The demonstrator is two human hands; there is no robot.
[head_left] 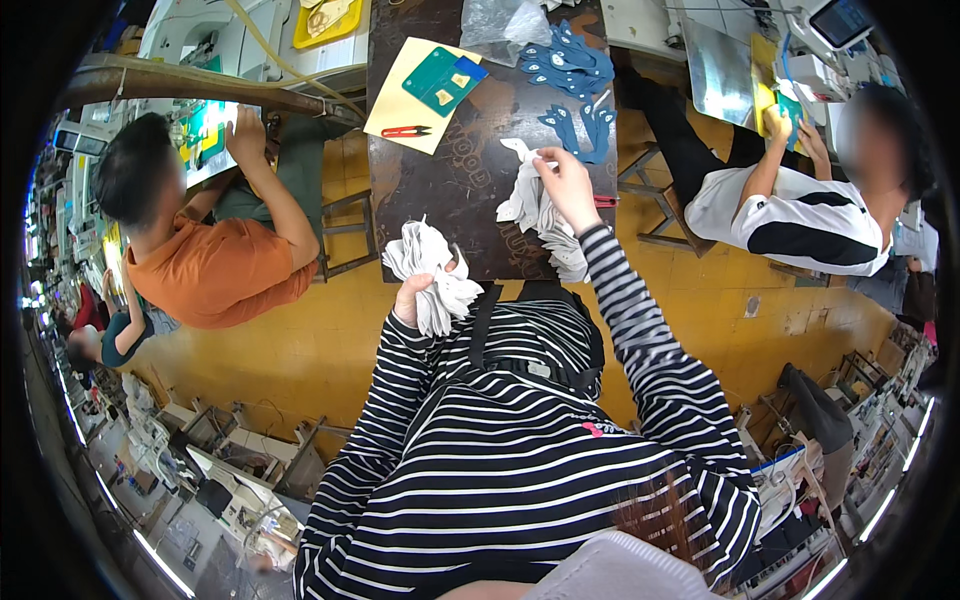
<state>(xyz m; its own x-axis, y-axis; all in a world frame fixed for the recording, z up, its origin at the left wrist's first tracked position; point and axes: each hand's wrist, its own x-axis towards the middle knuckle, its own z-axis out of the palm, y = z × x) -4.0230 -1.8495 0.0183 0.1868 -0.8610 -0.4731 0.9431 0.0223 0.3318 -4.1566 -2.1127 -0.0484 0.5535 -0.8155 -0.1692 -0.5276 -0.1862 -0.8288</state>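
Observation:
My left hand (412, 296) is closed around a thick bundle of white fabric pieces (432, 262) at the near edge of the dark table (440, 190). Farther right, my right hand (567, 187) has its thumb and fingertips pinched at the upper end of a white fabric piece (517, 150). Below that hand lies a loose row of more white fabric pieces (540, 217), running toward the table's near edge. My right hand and striped sleeve hide part of this row. A red object (605, 201), partly hidden, sits just right of my right wrist.
Blue fabric pieces (565, 70) and a clear plastic bag (503, 28) lie at the table's far end. Red thread snips (406, 131) and a green template (444, 82) rest on yellow paper (398, 105). Seated co-workers are on both sides, one in an orange shirt (215, 265).

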